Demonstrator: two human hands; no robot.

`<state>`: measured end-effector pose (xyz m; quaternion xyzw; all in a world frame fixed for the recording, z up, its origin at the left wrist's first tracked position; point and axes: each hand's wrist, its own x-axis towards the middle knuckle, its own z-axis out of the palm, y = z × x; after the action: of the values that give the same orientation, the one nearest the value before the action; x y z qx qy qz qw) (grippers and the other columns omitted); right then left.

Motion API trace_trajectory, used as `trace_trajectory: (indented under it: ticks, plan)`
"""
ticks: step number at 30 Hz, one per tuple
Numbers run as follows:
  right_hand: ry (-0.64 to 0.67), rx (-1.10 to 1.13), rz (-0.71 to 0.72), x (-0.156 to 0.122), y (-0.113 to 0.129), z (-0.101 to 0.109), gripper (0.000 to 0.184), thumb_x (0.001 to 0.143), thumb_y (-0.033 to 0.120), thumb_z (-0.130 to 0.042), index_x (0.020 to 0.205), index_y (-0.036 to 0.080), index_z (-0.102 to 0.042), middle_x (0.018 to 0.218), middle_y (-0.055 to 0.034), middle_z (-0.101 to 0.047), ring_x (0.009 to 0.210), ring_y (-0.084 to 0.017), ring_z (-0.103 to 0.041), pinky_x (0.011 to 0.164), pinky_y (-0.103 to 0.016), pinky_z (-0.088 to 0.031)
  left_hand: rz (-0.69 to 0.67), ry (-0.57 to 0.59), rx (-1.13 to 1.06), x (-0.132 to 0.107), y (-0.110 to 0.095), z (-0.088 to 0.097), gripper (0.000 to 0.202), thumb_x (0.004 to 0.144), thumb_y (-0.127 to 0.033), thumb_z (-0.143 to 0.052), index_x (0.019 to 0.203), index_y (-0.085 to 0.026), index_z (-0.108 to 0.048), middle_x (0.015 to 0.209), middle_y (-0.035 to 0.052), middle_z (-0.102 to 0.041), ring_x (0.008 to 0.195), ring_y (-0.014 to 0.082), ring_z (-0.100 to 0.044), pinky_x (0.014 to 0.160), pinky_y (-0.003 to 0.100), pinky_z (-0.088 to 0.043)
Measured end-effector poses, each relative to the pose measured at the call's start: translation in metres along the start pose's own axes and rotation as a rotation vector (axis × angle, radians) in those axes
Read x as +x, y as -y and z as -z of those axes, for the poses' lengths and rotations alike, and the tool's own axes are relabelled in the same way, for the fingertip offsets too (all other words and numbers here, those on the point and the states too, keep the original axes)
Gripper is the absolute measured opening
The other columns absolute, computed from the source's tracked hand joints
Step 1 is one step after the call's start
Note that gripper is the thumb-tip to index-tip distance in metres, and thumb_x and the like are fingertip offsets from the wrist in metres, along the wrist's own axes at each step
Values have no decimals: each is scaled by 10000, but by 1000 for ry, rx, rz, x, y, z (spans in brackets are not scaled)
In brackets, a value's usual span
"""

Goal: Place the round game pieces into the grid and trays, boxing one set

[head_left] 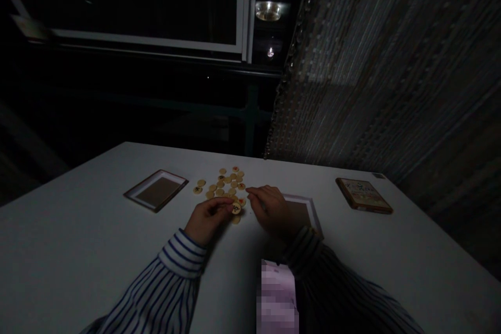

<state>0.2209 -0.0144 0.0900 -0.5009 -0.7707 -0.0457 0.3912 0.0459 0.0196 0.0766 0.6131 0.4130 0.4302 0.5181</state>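
In my left hand a round wooden Chinese chess piece is pinched between thumb and fingers, its dark character facing up. My right hand is just right of the pile, palm down. Its thumb and index finger are slightly apart at the tips, and no piece shows between them. Between and beyond the hands lies a loose pile of Chinese chess pieces; a few show red or dark characters, while most look blank on top. One character piece sits at the pile's left edge. My left hand hides part of the near pieces.
On the white table, a shallow open tray stands left of the pile. Another open tray is partly covered by my right hand. A box with printed characters is at the right. A lit, pixelated screen lies in front.
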Motion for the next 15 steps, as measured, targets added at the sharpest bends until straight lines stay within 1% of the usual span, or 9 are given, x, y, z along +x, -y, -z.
trace_trajectory:
  ticks: [4,9,13,15]
  plan:
    - [-12,-26,5,5,-1,16,218,848,184,-424,991,158,-587,873,-51,-644,829,-158,-547,779,-315,-375,-26,9,37,0,0,0,334,594,-412,-675,799,-149,-654,823,65,-702,784,199,-640,769,321,-497]
    - [-34,-80,-11,5,-8,38,212,841,179,-432,970,152,-598,873,-55,-651,827,-159,-553,773,-314,-376,-22,1,48,0,3,0,388,614,-426,-664,862,-127,-652,899,93,-690,850,213,-630,810,339,-482]
    - [32,-146,-52,0,-18,52,214,834,182,-444,972,150,-604,884,-49,-657,836,-155,-559,783,-307,-370,-19,-13,31,-1,5,-3,419,613,-432,-666,891,-119,-656,911,108,-687,863,230,-626,834,370,-470]
    - [105,-181,-72,-1,-22,59,229,839,193,-434,989,156,-603,910,-45,-657,861,-154,-559,803,-303,-363,-42,-16,29,-1,5,-4,426,608,-434,-668,899,-124,-660,927,108,-684,882,239,-621,855,384,-460]
